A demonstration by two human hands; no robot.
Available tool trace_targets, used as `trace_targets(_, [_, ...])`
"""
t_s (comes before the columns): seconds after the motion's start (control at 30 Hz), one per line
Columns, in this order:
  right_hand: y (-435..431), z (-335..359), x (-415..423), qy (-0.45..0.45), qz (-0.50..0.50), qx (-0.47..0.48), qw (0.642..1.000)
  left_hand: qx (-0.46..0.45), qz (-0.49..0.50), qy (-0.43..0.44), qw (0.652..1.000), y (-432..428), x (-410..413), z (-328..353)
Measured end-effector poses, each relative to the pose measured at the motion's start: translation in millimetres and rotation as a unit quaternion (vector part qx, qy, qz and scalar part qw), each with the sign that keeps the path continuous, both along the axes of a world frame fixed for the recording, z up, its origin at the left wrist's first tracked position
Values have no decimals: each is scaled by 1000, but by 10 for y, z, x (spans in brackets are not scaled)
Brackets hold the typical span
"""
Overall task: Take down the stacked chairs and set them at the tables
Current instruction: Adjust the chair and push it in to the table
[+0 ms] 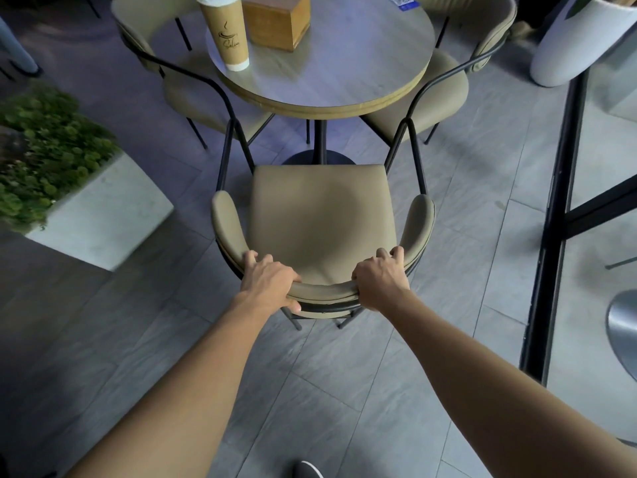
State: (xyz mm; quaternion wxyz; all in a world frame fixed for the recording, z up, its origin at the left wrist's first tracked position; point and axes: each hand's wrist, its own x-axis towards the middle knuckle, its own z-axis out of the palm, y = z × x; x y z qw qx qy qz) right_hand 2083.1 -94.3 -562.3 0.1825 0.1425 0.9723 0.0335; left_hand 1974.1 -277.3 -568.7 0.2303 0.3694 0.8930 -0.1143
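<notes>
Head view: your left hand [270, 281] and right hand [379, 281] both grip the backrest of a chair [320, 215], upright and facing the round worktop [344, 74], seat just short of its rim. A second chair [186, 88] and a third chair [448, 84] are tucked in at either side. Judgement: this place is nearly set; push in and release. No stack is in frame, so the remainder cannot be told

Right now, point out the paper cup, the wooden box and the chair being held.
paper cup [226, 32]: head view, on its brown side.
wooden box [270, 24]: head view, on its near face.
chair [320, 219]: head view, on the seat cushion's middle.
</notes>
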Motion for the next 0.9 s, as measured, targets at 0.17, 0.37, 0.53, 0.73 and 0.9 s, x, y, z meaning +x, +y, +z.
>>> trace_targets(0.17, [-69, 7, 112, 46, -12, -20, 999, -3, 10, 12, 1000, -7, 61, -5])
trace_targets(0.37, [-310, 145, 385, 44, 28, -67, 996, 25, 14, 84, 996, -45, 453, 106])
trace_targets(0.53, [-530, 517, 560, 70, -45, -159, 984, 82, -35, 96, 991, 89, 906, 553])
trace_targets(0.73, [-308, 1322, 641, 117, -46, -141, 982, 130, -36, 129, 982, 339, 1001, 1448])
trace_targets(0.9, [19, 2088, 640, 164, -58, -143, 974, 156, -35, 147, 976, 708, 1038, 2279])
